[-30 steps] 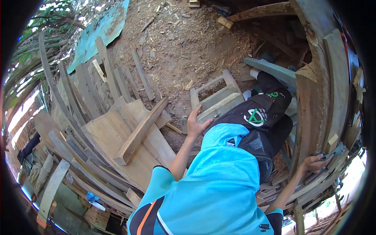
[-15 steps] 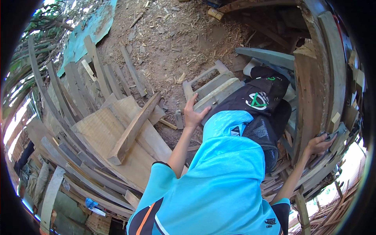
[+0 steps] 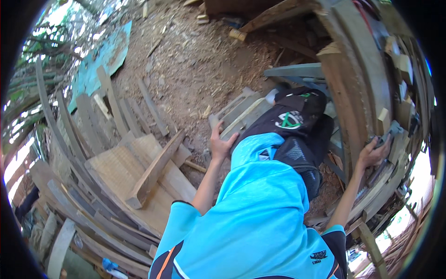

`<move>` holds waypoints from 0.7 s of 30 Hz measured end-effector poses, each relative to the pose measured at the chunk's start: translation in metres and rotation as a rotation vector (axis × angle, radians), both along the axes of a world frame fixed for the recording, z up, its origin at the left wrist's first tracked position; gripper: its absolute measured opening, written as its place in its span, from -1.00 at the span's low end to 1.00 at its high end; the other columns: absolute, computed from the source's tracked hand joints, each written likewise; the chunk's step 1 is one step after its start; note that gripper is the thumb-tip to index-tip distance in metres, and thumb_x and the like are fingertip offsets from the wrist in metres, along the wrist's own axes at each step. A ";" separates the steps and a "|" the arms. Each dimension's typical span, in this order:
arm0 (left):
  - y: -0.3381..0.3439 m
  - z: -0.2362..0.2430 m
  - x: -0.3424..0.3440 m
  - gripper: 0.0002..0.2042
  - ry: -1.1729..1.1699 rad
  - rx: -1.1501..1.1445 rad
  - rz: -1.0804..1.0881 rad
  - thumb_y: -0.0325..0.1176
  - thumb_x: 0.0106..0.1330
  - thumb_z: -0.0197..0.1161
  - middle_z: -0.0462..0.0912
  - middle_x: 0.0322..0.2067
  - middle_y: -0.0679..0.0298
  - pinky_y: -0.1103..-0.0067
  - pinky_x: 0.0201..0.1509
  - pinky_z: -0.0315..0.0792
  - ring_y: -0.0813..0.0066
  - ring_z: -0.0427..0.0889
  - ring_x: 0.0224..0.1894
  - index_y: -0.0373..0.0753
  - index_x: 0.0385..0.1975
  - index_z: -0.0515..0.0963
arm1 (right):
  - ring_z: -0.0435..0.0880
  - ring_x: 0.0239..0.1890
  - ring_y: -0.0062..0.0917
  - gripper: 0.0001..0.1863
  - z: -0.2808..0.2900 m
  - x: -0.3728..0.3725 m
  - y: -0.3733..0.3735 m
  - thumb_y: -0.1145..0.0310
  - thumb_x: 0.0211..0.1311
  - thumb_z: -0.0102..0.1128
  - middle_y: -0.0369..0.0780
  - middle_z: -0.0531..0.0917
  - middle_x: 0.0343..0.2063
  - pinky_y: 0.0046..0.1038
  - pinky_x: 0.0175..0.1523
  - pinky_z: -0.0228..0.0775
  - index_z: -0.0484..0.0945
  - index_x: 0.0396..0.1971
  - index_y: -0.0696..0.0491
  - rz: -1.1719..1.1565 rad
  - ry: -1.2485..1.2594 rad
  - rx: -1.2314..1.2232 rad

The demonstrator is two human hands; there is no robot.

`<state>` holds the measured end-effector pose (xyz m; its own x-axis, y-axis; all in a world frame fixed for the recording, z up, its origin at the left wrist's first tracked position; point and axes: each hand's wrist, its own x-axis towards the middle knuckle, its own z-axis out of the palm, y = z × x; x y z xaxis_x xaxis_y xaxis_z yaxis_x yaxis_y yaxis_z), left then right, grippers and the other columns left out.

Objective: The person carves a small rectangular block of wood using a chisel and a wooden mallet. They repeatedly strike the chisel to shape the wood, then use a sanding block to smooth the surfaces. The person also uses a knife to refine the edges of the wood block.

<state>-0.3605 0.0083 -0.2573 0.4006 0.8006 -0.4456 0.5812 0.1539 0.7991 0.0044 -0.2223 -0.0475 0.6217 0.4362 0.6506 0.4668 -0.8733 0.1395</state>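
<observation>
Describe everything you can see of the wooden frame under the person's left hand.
The wooden frame looks like worn grey-brown wood: straight, roughly parallel lengths of board, with a narrower bar on the far side. It sits low over the dirt ground, slanting up toward the right of the picture. The left hand rests on its near left end, thumb and fingers spread. The dark trouser leg hides part of its right side; whether they touch is unclear. Its underside is out of sight.

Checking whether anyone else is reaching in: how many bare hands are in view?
2: the bare left grip, spread at the end of a weathered, slatted wooden frame, and the right grip, curled around a small grey object at far right. No others show.
</observation>
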 end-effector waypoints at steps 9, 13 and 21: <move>0.046 0.113 0.096 -0.54 -0.072 0.682 -0.689 -0.27 0.01 0.31 0.50 -0.19 0.07 0.36 -0.06 0.37 0.11 0.48 -0.11 -0.26 -0.06 0.42 | 0.37 0.12 -0.19 -0.54 0.046 0.005 0.012 0.52 -0.06 -0.06 0.02 0.42 0.05 -0.29 0.22 0.14 0.45 -0.05 0.25 -0.008 0.403 0.174; 0.038 0.219 0.240 -0.53 -0.650 0.704 -1.005 -0.29 0.02 0.29 0.44 -0.09 0.10 0.34 0.07 0.27 0.13 0.38 0.01 -0.23 -0.03 0.40 | 0.43 0.05 -0.17 -0.53 0.041 0.008 0.035 0.54 -0.07 -0.02 0.02 0.41 0.05 -0.31 0.17 0.22 0.43 -0.04 0.25 0.058 0.403 0.379; -0.020 0.244 0.395 -0.38 -0.568 1.055 -1.248 0.07 -0.13 0.32 0.48 -0.22 0.22 0.41 -0.01 0.19 0.25 0.39 -0.10 -0.12 -0.04 0.47 | 0.31 0.14 -0.17 -0.52 0.034 -0.014 0.040 0.42 -0.03 0.06 -0.04 0.32 0.14 -0.27 0.22 0.12 0.44 0.00 0.06 -0.066 0.444 0.463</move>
